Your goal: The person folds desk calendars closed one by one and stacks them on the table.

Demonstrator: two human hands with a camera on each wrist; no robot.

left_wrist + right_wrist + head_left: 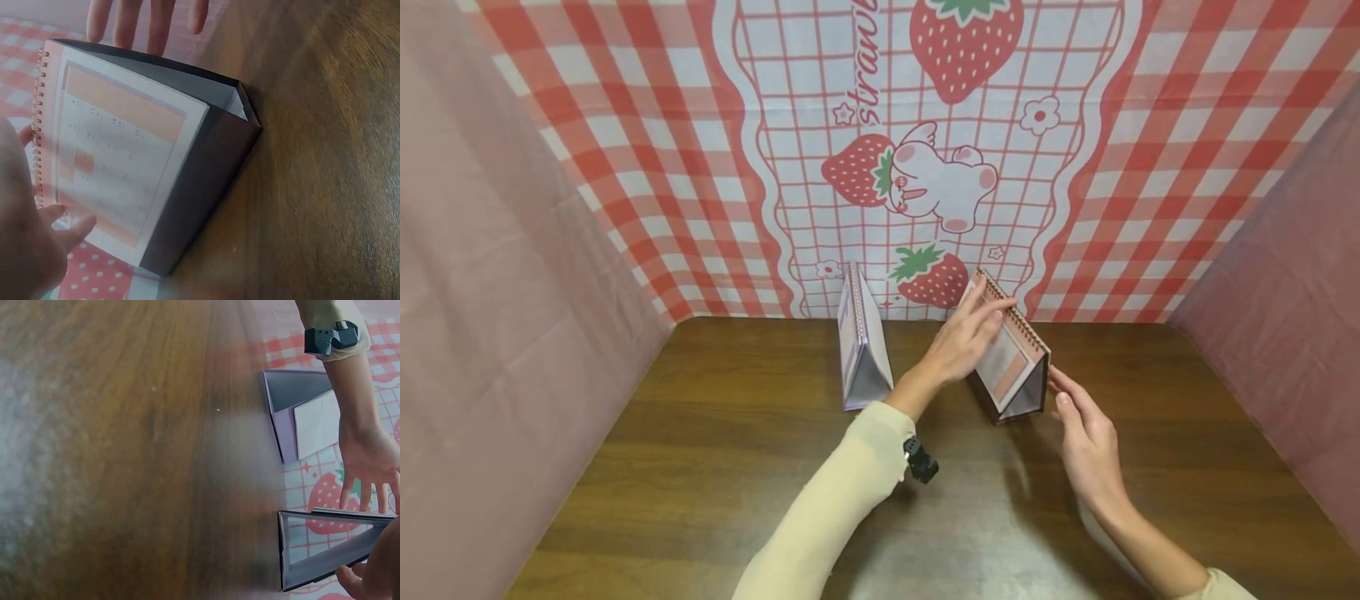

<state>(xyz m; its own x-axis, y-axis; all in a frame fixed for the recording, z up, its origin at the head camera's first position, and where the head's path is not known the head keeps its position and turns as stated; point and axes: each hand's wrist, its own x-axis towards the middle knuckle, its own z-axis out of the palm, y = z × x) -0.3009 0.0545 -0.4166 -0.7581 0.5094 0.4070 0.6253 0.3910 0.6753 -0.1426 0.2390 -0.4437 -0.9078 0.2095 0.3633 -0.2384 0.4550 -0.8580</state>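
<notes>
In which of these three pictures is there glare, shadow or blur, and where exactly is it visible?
Head view: a pale sheen on the near part of the wooden table, a soft shadow beside the right hand; left wrist view: hazy, with the small print on the calendar hard to read; right wrist view: whitish glare at the left edge, wood grain blurred.

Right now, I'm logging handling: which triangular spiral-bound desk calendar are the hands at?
The pink, black-based desk calendar, between the left hand and right hand; the lilac desk calendar stands apart, further left.
</notes>
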